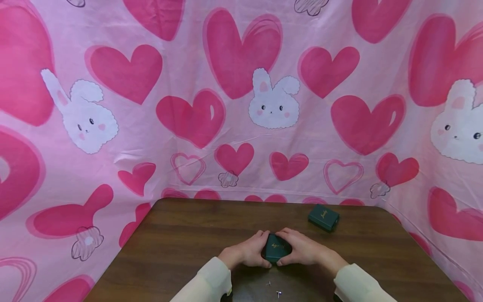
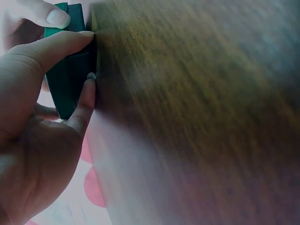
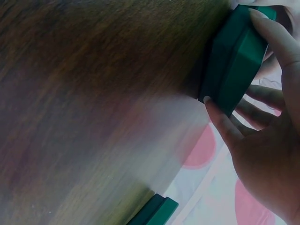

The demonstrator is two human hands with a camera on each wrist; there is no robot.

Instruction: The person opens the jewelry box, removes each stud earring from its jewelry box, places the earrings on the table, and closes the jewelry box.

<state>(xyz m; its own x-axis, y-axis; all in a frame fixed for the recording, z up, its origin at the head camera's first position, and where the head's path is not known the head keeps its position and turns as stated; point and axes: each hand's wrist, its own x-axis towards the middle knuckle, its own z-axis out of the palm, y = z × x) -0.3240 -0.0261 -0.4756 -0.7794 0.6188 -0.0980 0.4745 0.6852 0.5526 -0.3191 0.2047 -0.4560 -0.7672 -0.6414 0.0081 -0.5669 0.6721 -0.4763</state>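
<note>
Centrally, a dark green box (image 1: 277,248), smooth-faced and angular with slanting sides, is sitting on or just above the table (image 1: 181,247); contact is not plain. The left hand (image 1: 250,251) is grasping its left side, thumb near, fingers far; the right hand (image 1: 303,248) is gripping its right side likewise. Second green box (image 1: 323,218): rectangular, gold-lettered, lying farther back and to the right. Table: dark brown wood, streaky grain, dull sheen. Two small pieces, thin and pale (image 1: 279,293), are lying between the forearms; their kind is too small to tell. Cloth (image 1: 230,126): pink, creased, printed with hearts and rabbits, hanging behind. Sleeves (image 1: 215,274): pale.

The head view alone is showing gold script on the held box; both wrist views are revealing its side walls, and the right wrist one is also catching a corner of the second box.

Wood is stretching leftward from the hands to the table's slanting edge; rightward, the second box is standing near the far edge, apart from the fingers.
</note>
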